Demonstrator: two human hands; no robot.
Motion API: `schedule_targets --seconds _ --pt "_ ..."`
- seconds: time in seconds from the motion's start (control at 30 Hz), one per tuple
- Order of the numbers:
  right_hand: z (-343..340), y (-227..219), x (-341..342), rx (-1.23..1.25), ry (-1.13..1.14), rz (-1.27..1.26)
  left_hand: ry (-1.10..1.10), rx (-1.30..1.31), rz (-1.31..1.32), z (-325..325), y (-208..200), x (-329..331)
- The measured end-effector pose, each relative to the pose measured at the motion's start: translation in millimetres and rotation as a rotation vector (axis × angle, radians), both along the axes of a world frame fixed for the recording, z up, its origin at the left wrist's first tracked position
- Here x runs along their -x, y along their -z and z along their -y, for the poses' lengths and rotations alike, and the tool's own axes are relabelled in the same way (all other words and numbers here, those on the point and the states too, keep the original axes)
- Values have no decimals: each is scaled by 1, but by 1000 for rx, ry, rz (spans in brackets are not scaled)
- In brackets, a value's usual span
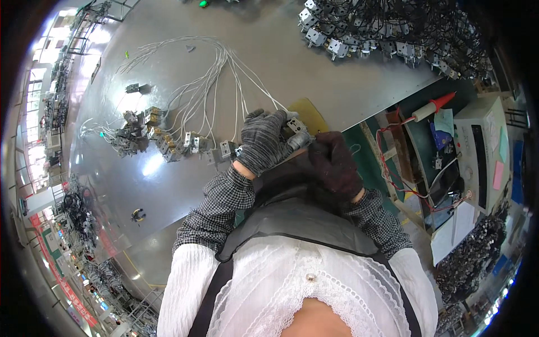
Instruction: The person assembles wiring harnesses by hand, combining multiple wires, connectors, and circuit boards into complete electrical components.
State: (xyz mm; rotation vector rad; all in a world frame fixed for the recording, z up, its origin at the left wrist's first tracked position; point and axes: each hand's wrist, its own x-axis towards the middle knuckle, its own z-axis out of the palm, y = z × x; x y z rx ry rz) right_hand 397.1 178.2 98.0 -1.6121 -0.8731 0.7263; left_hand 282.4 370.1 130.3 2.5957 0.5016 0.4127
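Note:
My left hand (263,140), in a grey striped knit glove, is closed round a small metal-cased electrical part (296,124). White wires (247,73) run from beside this hand in a loose loop across the table. My right hand (335,163), in a dark maroon glove, is closed just to the right of the part, with its fingertips close to the left thumb. Whatever the right fingers grip is hidden. A yellowish flat piece (310,114) lies on the table behind the part. To the left, similar wired metal parts (193,142) stand in a row.
A large heap of metal parts with black cables (393,33) covers the table's far right. Right of the table edge are a beige machine box (485,151), a red-tipped probe (432,106) and red wires (384,163). A small dark part (132,88) lies at the left.

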Motion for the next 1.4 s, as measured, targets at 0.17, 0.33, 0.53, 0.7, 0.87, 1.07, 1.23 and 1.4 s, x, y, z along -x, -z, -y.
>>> schedule_targets --seconds 0.17,0.33,0.53,0.7,0.87,1.07,1.23,1.4 --pt "-2 -12 2 -73 -60 340 10 58 -69 -1 -2 3" --pt "2 -13 -3 213 -11 386 -27 62 -5 2 3 -2" --pt "6 15 4 11 -51 -605 -8 145 -117 -7 -15 12" --pt "9 9 -16 -105 -279 10 46 25 -383 -8 -26 24" --pt "-10 -2 -26 -118 -208 216 -27 104 -89 0 -13 13" --pt "-14 -15 -19 -98 -162 259 6 38 -151 -4 -9 17" --pt "-30 -20 -34 -174 -60 464 35 153 -92 -11 -6 19" --pt "-27 -18 -34 10 113 -146 27 129 17 -14 -4 13"
